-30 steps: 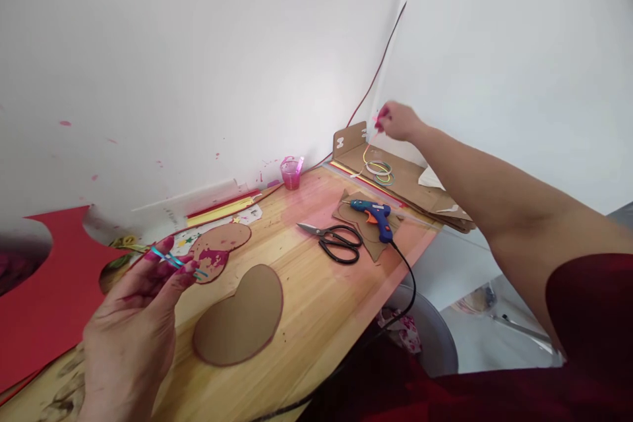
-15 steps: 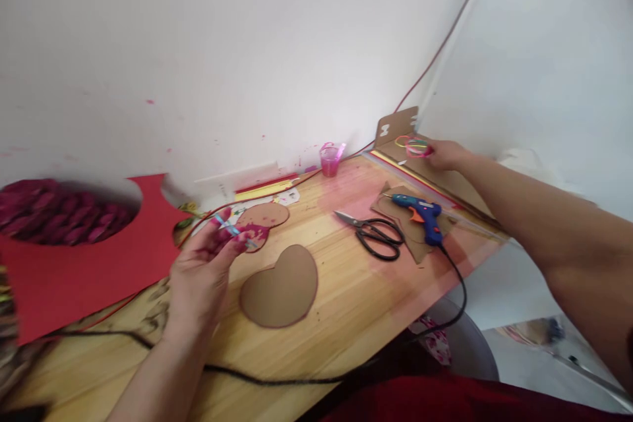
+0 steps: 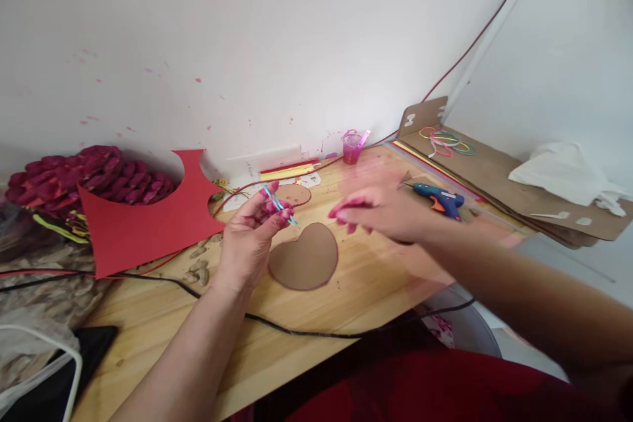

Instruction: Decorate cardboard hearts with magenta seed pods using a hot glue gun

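My left hand [image 3: 253,232] is raised over the wooden table [image 3: 316,303], its paint-stained fingers pinched on thin blue and pink paper strips [image 3: 279,203]. My right hand [image 3: 380,212] is smeared by motion above the table's middle, fingers stretched toward the left hand; whether it carries anything is unclear. A brown heart-shaped cardboard piece [image 3: 305,257] lies flat just below both hands. A second brown cutout [image 3: 293,194] lies behind the left fingers.
A blue glue gun [image 3: 440,198] lies at the right, its black cord [image 3: 297,331] running along the front edge. Cardboard sheets [image 3: 499,178] carry coloured paper loops [image 3: 445,140] and white tissue [image 3: 568,171]. A red paper sheet [image 3: 143,224] and dark red petal cluster [image 3: 89,175] sit left. A pink cup [image 3: 352,147] stands by the wall.
My right hand has come back from the coloured loops on the cardboard to the middle of the table, near my left hand. The view has swung left.
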Motion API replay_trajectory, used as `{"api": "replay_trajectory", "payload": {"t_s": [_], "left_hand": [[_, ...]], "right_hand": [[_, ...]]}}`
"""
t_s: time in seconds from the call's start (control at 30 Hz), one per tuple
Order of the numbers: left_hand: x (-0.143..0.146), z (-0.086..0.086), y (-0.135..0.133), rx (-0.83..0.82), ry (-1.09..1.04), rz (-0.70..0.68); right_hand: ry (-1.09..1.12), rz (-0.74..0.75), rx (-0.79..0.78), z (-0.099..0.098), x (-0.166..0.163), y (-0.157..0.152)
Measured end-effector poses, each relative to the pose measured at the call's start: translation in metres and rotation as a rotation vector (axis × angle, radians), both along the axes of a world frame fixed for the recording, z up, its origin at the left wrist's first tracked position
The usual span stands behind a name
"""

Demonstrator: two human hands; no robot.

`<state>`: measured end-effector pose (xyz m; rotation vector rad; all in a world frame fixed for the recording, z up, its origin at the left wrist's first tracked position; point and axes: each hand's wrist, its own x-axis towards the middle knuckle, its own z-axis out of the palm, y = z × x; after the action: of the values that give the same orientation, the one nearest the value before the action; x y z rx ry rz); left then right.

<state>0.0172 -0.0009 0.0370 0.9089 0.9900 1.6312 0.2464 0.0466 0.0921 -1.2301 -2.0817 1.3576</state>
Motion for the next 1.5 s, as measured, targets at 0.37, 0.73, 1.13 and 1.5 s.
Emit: {"api": "replay_trajectory", "payload": {"t_s": [0.37, 0.73, 1.13, 1.5], "left_hand": [[-0.003, -0.001, 0.001, 0.073, 0.024, -0.064], [-0.001, -0.006, 0.001, 0.068, 0.025, -0.118], [0.001, -0.002, 0.0, -0.065, -0.117, -0.131], [-0.005, -0.008, 0.001, -0.266, 0.106, -0.183]], "right_hand": [[0.465, -0.001, -0.418, -0.035, -0.06, -0.015], [0.598, -0.006, -0.585, -0.056, -0.064, -0.011], [0.615, -0.06, -0.57, -0.059, -0.067, -0.014], [0.599, -0.213, -0.333, -0.063, -0.073, -0.017]]}}
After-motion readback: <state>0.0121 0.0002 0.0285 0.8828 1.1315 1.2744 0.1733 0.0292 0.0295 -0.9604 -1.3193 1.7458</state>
